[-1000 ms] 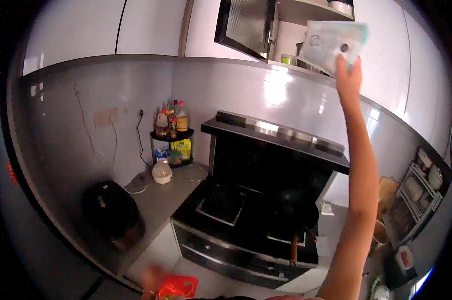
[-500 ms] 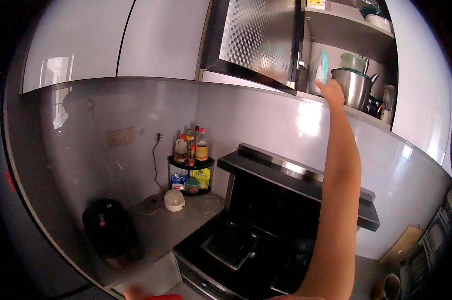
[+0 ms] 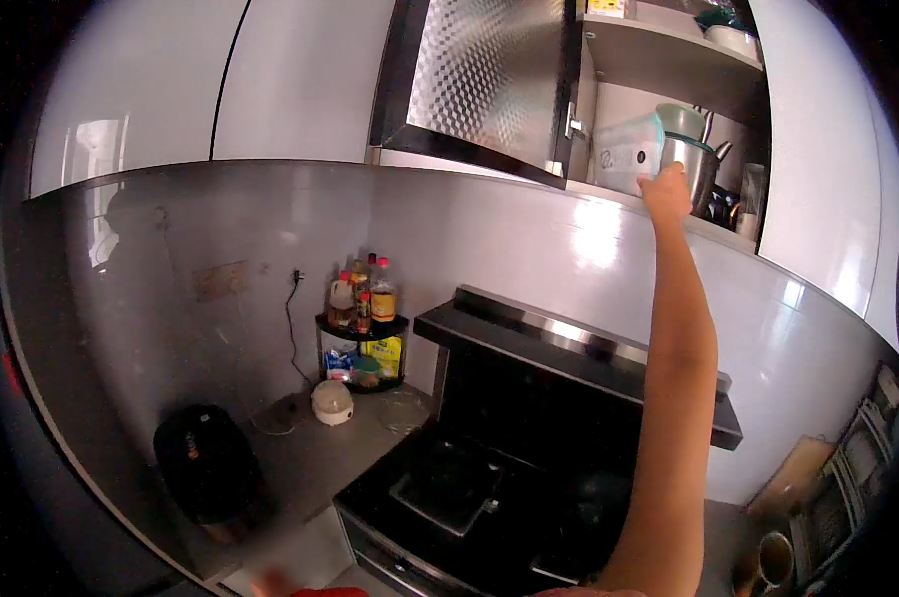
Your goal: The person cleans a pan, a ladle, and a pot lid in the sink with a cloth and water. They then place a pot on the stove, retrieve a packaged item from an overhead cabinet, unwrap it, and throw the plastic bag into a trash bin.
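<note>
My right hand (image 3: 667,191) reaches up to the lower shelf of an open wall cabinet. Its fingers are closed on the edge of a clear plastic zip bag (image 3: 619,154) with a teal top strip, dark print and a black dot. Just behind the hand stands a steel pot (image 3: 703,174) with a pale green bowl (image 3: 679,120) on top. At the bottom edge, a blurred bit of my left hand (image 3: 269,582) shows beside a red sleeve; its fingers cannot be made out.
The cabinet's patterned glass door (image 3: 489,80) hangs open left of my hand. A black range hood and stove (image 3: 445,488) stand below. Bottles (image 3: 382,291) fill a corner rack, near a small white appliance (image 3: 332,403). A black cooker (image 3: 206,463) sits at left, a cutting board (image 3: 793,473) at right.
The bag has turned from nearly edge-on to showing its printed broad side, spreading in front of the pot. My right hand still holds it. The view has shifted slightly right.
</note>
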A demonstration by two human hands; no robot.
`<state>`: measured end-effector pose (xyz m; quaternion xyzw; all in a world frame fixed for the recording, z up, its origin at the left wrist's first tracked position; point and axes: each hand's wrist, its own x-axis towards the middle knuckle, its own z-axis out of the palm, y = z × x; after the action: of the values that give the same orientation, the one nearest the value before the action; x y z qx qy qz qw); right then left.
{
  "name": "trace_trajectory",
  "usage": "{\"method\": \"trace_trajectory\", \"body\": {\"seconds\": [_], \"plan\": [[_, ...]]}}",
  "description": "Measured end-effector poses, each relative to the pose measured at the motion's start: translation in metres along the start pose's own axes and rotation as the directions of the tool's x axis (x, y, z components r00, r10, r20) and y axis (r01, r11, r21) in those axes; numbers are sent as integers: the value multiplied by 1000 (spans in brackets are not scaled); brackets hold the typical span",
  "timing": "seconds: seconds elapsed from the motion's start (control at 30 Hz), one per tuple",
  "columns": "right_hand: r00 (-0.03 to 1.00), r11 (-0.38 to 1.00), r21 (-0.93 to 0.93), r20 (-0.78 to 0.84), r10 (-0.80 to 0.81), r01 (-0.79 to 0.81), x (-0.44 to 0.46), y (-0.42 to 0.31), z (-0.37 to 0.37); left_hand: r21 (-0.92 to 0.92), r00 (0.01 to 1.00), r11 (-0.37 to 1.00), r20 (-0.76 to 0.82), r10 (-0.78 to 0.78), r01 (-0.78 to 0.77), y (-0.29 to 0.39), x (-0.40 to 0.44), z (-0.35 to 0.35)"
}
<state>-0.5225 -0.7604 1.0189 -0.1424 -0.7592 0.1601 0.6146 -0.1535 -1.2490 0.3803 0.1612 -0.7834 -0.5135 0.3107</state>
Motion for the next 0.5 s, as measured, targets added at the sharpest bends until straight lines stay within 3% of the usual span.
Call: {"method": "trace_trajectory", "body": {"seconds": [0.13, 0.23, 0.33, 0.43, 0.47, 0.5], "plan": [[997, 999, 1, 67, -40, 40, -8, -4, -16, -81, 1000, 997, 11, 14, -13, -5, 0, 1], [990, 992, -34, -55, -126, 125, -20, -10, -21, -42, 997, 998, 59, -40, 43, -52, 3, 0], [845, 922, 40, -417, -335, 385, -26, -22, -20, 148, 998, 988, 46, -53, 46, -42, 1, -3], [594, 646, 225, -677, -435, 729, -71, -92, -72, 212, 998, 977, 65, 7, -21, -42, 0, -10], [494, 462, 288, -759, -424, 839, -93, -120, -97, 160, 993, 987, 106, -50, 33, -50, 0, -13], [465, 337, 339, -767, -442, 879, -117, -143, -122, 113, 983, 990, 152, -105, 88, -64, 1, -15]]}}
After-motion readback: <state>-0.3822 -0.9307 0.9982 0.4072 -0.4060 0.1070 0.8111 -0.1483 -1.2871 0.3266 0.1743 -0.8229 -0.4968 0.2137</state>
